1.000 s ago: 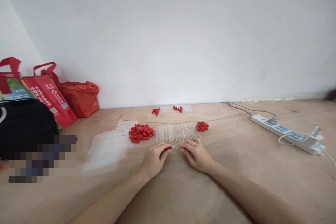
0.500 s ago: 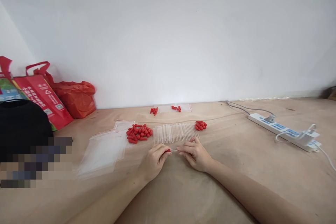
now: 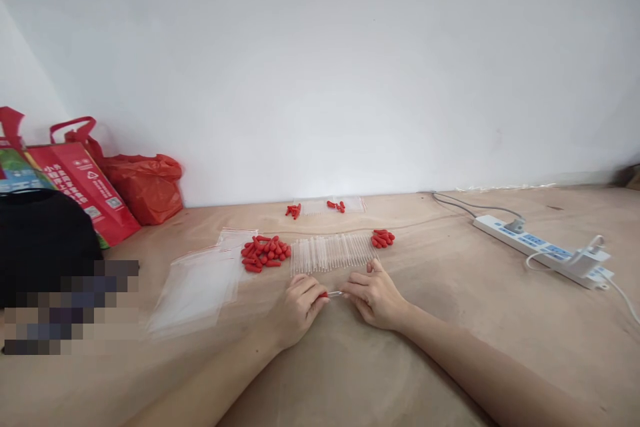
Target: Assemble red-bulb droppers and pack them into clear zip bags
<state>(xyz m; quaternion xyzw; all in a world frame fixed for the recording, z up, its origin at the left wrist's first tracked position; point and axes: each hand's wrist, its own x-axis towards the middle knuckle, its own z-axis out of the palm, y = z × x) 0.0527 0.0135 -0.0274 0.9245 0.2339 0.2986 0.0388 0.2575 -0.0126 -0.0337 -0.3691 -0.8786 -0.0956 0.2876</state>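
Observation:
My left hand (image 3: 300, 310) pinches a red rubber dropper bulb (image 3: 324, 294), only partly visible between the fingers. From the bulb a clear dropper tube (image 3: 336, 293) runs to my right hand (image 3: 374, 297), whose fingertips are closed on its other end. How far the tube sits inside the bulb is hidden. Just beyond both hands lies a row of clear dropper tubes (image 3: 335, 252), side by side. A large pile of red bulbs (image 3: 265, 253) is at the row's left end, and a smaller pile of red bulbs (image 3: 383, 238) at its right.
Clear zip bags (image 3: 195, 287) lie flat at left. Near the wall are filled zip bags (image 3: 313, 205) with red bulbs. A white power strip (image 3: 540, 250) with plugs and cables is on the right. Red bags (image 3: 143, 187) and a black item (image 3: 47, 243) stand at far left.
Both hands have shifted slightly right and toward me with the bulb and tube. The tube between them now shows tilted a little and looks thicker. The piles look unchanged.

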